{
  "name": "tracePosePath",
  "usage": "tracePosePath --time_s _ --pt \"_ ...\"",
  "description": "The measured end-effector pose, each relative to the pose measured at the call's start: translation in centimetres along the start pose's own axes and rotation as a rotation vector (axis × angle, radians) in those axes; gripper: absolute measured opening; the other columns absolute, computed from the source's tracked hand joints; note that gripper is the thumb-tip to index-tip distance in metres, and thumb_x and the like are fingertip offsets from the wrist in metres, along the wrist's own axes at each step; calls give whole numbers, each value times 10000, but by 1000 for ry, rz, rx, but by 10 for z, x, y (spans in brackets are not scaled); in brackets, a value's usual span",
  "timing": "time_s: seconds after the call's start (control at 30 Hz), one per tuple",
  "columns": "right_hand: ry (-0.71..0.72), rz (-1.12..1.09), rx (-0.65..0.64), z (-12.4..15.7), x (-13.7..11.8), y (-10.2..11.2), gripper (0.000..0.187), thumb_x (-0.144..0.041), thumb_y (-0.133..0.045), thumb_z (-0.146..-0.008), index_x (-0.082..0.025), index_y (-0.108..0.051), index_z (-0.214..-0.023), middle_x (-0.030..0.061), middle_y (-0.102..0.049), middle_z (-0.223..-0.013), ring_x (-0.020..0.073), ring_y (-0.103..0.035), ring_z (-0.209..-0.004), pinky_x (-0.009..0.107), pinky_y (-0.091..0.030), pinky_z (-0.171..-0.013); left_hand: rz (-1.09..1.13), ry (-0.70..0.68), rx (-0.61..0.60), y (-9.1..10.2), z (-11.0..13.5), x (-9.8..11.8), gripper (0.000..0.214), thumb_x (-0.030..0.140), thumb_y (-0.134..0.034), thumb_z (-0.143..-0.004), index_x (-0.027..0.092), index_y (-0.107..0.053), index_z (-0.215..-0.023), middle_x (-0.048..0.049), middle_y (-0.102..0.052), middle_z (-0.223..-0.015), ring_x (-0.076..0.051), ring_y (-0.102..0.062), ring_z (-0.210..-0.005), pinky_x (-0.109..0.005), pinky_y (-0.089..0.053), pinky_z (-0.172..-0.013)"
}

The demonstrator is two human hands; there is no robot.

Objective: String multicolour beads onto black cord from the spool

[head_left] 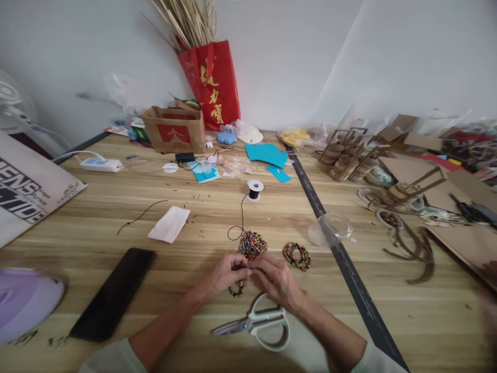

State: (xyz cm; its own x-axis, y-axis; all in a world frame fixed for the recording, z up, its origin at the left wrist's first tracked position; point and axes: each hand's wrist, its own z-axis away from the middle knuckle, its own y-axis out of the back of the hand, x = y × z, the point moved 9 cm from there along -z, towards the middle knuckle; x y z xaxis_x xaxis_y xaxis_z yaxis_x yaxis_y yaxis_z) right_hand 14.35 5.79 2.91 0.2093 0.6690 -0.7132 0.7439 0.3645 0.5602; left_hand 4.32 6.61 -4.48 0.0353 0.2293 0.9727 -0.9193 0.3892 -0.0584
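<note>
My left hand (226, 274) and my right hand (274, 277) meet at the middle of the wooden table (116, 217), fingers pinched together on a strand of small coloured beads (236, 291) that hangs below them. A pile of loose coloured beads (252, 244) lies just beyond my fingertips. A black cord runs from it to a white spool (254, 189). A finished beaded bracelet (296, 256) lies to the right of my right hand. White-handled scissors (260, 324) rest under my right wrist.
A black phone (113, 292) lies at the left, with a white paper slip (169, 224) beyond it. A clear plastic cup (330, 229) lies on its side at the right. A cardboard box (175, 128), red bag (212, 83), teal paper (266, 154) and wooden craft models (345, 155) crowd the back.
</note>
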Motion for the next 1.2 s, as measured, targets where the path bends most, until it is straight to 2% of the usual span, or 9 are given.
tracePosePath --time_s 0.2,0.43,0.6,0.83,1.03,1.2 --pt "-10 28 21 0 4 1 147 -180 -451 -988 -185 -597 -971 69 -626 -866 158 -614 -774 252 -508 -698 37 42 -18 4 1 -4 442 553 -704 -734 120 -642 -792 -2 -619 -622 -104 -571 -517 -202 -439 -503" --pt "-32 86 32 2 11 0 101 -161 -461 -971 -187 -554 -944 43 -598 -829 146 -581 -722 240 -468 -657 -4 67 -11 9 0 -5 508 571 -716 -710 99 -686 -896 -20 -638 -670 -115 -595 -570 -213 -465 -544" --pt "-44 96 41 3 12 -1 88 -167 -468 -962 -188 -544 -921 31 -584 -799 136 -559 -686 230 -442 -620 -14 84 -4 7 -1 -10 495 574 -721 -691 108 -676 -851 -7 -629 -633 -107 -582 -533 -220 -480 -540" --pt "-78 127 64 4 14 -1 98 -170 -470 -940 -187 -550 -886 31 -588 -767 133 -546 -650 227 -419 -585 -45 59 -18 3 1 -1 425 547 -705 -721 130 -627 -752 2 -620 -620 -89 -552 -503 -193 -446 -496" --pt "-93 111 113 3 15 2 110 -163 -479 -909 -185 -547 -826 19 -576 -709 127 -534 -605 220 -407 -554 -62 58 -24 4 2 0 398 518 -718 -722 134 -616 -717 9 -621 -616 -94 -562 -526 -205 -464 -537" --pt "-150 92 127 4 17 2 108 -158 -481 -885 -184 -549 -806 15 -580 -688 126 -537 -587 214 -406 -543 -26 139 -68 2 4 -6 419 530 -733 -693 132 -601 -706 7 -627 -603 -101 -567 -516 -226 -477 -547"
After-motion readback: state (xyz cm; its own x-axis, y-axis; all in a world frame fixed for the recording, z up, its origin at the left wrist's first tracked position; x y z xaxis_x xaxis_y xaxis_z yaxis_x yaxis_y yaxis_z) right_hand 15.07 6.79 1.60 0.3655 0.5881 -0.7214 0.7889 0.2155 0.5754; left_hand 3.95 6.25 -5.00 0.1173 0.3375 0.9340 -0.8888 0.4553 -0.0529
